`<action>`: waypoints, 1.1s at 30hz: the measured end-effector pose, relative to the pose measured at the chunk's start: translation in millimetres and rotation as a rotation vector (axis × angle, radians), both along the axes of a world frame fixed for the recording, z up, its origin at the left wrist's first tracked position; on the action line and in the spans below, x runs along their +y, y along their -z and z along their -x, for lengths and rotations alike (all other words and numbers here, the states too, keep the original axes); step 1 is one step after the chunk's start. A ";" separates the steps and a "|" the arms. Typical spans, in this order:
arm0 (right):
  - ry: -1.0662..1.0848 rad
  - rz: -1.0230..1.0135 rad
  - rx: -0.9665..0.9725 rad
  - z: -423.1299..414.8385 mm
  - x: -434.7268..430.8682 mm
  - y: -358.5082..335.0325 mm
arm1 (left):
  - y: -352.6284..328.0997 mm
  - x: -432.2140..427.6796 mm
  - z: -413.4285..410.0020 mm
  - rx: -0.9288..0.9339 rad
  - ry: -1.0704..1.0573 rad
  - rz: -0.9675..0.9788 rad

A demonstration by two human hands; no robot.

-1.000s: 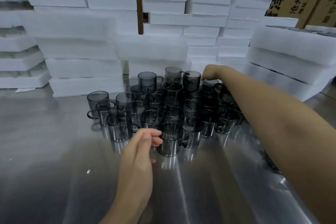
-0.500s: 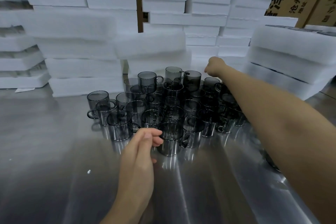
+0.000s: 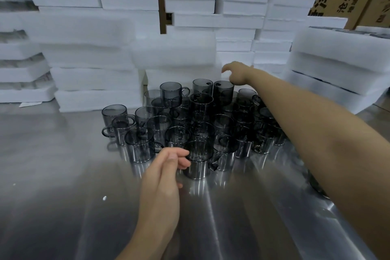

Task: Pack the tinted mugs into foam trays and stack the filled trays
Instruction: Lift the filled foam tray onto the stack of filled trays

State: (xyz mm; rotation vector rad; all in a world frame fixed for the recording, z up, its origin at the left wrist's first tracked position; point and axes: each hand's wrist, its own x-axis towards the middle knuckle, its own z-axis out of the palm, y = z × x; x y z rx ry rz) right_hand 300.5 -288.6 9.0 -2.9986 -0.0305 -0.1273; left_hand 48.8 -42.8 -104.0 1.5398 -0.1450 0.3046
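Nothing is packed yet: the tinted mugs [image 3: 198, 124] are massed between left hand [image 3: 166, 175] and right hand [image 3: 237, 74], both hands held loose and empty

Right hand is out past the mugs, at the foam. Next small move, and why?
Probably grip the end of the top foam tray with the right hand and draw it onto the steel table. That hand is empty at the tray's right end, the mugs stand loose, and no tray lies in front of them.
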 end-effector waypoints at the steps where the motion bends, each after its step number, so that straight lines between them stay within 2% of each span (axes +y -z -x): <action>1: -0.048 -0.032 -0.001 -0.3 5.6 -1.7 | 0.0 0.1 -0.1 0.001 0.000 0.001; 7: -0.019 -0.303 -0.015 2.4 26.7 -6.4 | 0.5 -0.1 -0.2 0.008 0.008 -0.008; 9: -0.011 -0.334 0.021 0.3 25.5 -5.8 | 0.9 -0.2 -0.3 0.008 0.009 -0.007; 16: 0.084 -0.057 0.085 -12.3 -0.4 8.0 | 1.2 0.3 -0.8 0.007 0.009 -0.018; 23: 0.100 0.082 -0.246 -15.5 -0.6 1.7 | 1.6 -0.1 -1.7 -0.010 0.006 -0.018; 24: 0.110 0.025 -0.288 -16.2 -1.9 -1.4 | 2.2 0.0 -2.0 -0.014 0.006 -0.016; 30: 0.137 -0.612 -0.704 10.3 3.5 -41.4 | 3.2 0.4 -2.6 -0.028 0.005 -0.024; 33: 0.009 -0.826 -0.925 53.4 21.3 -74.5 | 2.4 0.4 -3.1 -0.018 0.013 -0.025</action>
